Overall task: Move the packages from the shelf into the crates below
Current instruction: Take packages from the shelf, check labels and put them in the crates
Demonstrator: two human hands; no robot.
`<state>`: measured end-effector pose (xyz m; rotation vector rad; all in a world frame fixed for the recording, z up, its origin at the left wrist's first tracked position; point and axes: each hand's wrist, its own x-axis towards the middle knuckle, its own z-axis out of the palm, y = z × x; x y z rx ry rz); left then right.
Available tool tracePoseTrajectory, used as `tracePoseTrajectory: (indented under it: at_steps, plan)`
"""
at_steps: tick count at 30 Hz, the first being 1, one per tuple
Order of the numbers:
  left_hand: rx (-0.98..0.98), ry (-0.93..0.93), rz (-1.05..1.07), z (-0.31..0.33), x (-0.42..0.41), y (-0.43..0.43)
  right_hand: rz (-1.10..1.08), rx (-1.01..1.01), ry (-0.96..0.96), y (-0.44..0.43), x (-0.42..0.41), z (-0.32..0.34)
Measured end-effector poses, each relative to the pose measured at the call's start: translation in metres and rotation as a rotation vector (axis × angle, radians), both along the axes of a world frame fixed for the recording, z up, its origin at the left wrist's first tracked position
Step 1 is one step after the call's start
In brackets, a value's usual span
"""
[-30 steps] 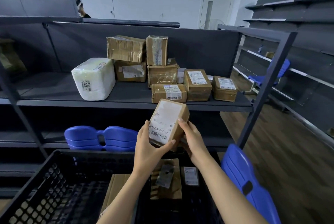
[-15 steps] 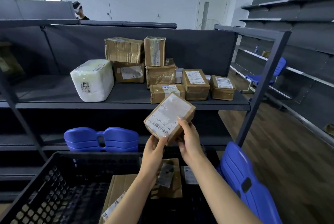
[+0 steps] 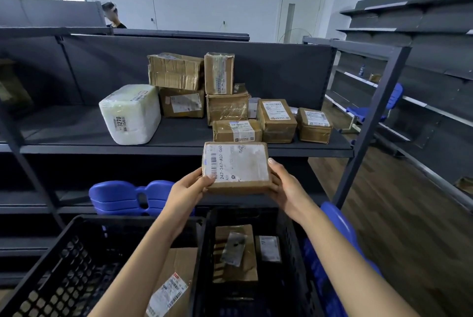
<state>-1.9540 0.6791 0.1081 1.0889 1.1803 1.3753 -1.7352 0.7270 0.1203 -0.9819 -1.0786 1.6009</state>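
Both hands hold a flat brown package [image 3: 236,167] in the air, label up, just in front of the front edge of the shelf [image 3: 153,149] and above the far rim of the right crate [image 3: 290,252]. The left hand [image 3: 188,188] pinches the package's near left corner, with the thumb on the label and the fingers underneath. The right hand [image 3: 286,188] grips the right side, with the thumb lying along the edge and the fingers curled below. On the shelf, a white parcel [image 3: 130,114] sits near the front edge, left of the middle. Behind and to its right, brown boxes [image 3: 175,71] are stacked against the back wall. Three more labelled boxes [image 3: 276,119] stand in a row along the front edge toward the right corner. The right crate, black with open-grid walls, holds a flat brown packet [image 3: 235,252] with a small labelled packet [image 3: 268,249] just beside it. The left crate [image 3: 64,265] touches it side by side and holds a cardboard box [image 3: 176,281] with a printed label. Blue plastic seats [image 3: 128,196] lie stacked on the lower shelf behind the left crate. Another person [image 3: 112,16] stands beyond the shelving at the back left.
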Motion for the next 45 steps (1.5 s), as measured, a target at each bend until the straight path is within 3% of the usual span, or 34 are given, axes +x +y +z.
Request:
tracePoseTrajectory:
  at_steps: [5,10,16,21,24,29,32,36,41,45]
  plan:
    - [0.004,-0.023,-0.033,0.004,-0.003,0.005,0.064,-0.039,-0.087,-0.004,0.000,-0.003]
    - [-0.026,-0.141,0.090,0.004,0.013,0.006,-0.012,-0.102,0.063,-0.011,-0.012,-0.016]
    - [-0.084,-0.252,0.004,-0.014,0.054,-0.007,-0.049,-0.093,0.259,-0.023,-0.036,-0.033]
    - [-0.082,-0.248,0.005,-0.018,0.051,-0.009,-0.094,-0.031,0.152,-0.025,-0.035,-0.039]
    - [-0.075,-0.208,-0.035,-0.016,0.039,-0.009,-0.136,0.066,-0.016,-0.021,-0.023,-0.036]
    - [-0.063,-0.116,-0.104,-0.013,0.028,-0.009,-0.071,0.210,-0.034,-0.024,-0.016,-0.032]
    - [-0.044,-0.073,0.062,-0.014,0.036,-0.009,-0.154,0.189,0.012,-0.032,-0.022,-0.038]
    - [0.093,0.137,0.365,-0.025,0.065,-0.028,-0.293,0.045,0.132,-0.040,-0.030,-0.047]
    - [0.154,0.265,0.374,-0.047,0.082,-0.042,-0.326,0.061,0.064,-0.051,-0.031,-0.055]
    - [0.142,0.343,0.345,-0.053,0.082,-0.047,-0.391,0.140,-0.150,-0.052,-0.027,-0.068]
